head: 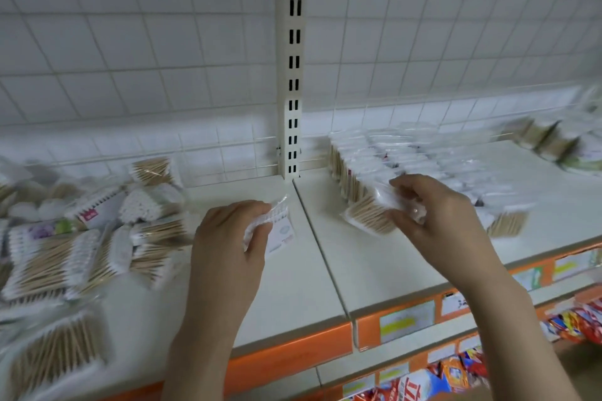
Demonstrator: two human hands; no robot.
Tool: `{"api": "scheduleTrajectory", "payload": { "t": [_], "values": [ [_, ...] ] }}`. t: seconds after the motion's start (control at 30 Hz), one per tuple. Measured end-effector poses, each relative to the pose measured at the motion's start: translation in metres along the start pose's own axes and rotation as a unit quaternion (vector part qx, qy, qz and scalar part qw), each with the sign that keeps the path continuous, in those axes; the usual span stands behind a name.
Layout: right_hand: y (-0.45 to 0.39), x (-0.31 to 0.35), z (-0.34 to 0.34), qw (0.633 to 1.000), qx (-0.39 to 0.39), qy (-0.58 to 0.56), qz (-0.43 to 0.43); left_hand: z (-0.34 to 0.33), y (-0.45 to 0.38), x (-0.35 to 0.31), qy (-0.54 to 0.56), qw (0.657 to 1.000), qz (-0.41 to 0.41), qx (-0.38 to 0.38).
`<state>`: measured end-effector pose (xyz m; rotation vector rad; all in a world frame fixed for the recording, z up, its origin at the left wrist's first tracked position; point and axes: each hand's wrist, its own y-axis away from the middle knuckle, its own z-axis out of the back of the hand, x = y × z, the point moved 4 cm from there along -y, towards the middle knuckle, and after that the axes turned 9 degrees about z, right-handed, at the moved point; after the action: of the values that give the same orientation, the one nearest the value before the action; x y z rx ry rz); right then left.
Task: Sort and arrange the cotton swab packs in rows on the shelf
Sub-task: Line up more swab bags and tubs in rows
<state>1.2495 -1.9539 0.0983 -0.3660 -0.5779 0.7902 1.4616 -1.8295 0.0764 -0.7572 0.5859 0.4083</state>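
My left hand sits near the middle of the view with its fingers curled around a small clear plastic pack of white-tipped cotton swabs with a printed paper label, held just above the white metal shelf board. My right hand, at about three o'clock from the left one, pinches another clear pack of wooden-stemmed cotton swabs between thumb and curled fingers; that pack lies at the near end of the row.

The long row of clear swab packs standing on edge runs from the right hand toward one o'clock, close to the white slotted upright post. At nine o'clock from my left hand lies a loose heap of unsorted swab packs with wooden and white stems, some overlapping. Motion blur softens the whole picture, so I cannot read the labels.

At two o'clock, far along the shelf, more blurred packs lean together. Orange price strips edge the shelf front, and colourful snack bags show below at five o'clock.
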Motion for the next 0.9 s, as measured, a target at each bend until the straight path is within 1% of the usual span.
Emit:
{"api": "scheduleTrajectory", "payload": {
  "t": [0.13, 0.3, 0.47, 0.6, 0.8, 0.9],
  "values": [
    [-0.013, -0.021, 0.011, 0.999, 0.036, 0.019, 0.037, -0.02, 0.003, -0.024, -0.027, 0.999, -0.026, 0.017],
    [-0.032, -0.035, 0.003, 0.992, 0.083, 0.038, 0.087, -0.032, 0.006, -0.044, -0.045, 0.998, -0.045, 0.027],
    [-0.044, -0.054, -0.011, 0.987, 0.109, 0.054, 0.103, -0.037, 0.007, -0.046, -0.078, 0.996, -0.024, 0.025],
    [-0.048, -0.061, -0.017, 0.986, 0.127, 0.034, 0.103, -0.044, 0.008, -0.05, -0.083, 0.996, -0.003, 0.034],
    [-0.05, -0.061, -0.025, 0.982, 0.141, 0.026, 0.124, -0.057, 0.008, -0.062, -0.081, 0.996, -0.001, 0.048],
    [-0.051, -0.063, -0.026, 0.977, 0.162, 0.032, 0.131, -0.065, 0.007, -0.068, -0.081, 0.995, -0.007, 0.065]
  ]
}}
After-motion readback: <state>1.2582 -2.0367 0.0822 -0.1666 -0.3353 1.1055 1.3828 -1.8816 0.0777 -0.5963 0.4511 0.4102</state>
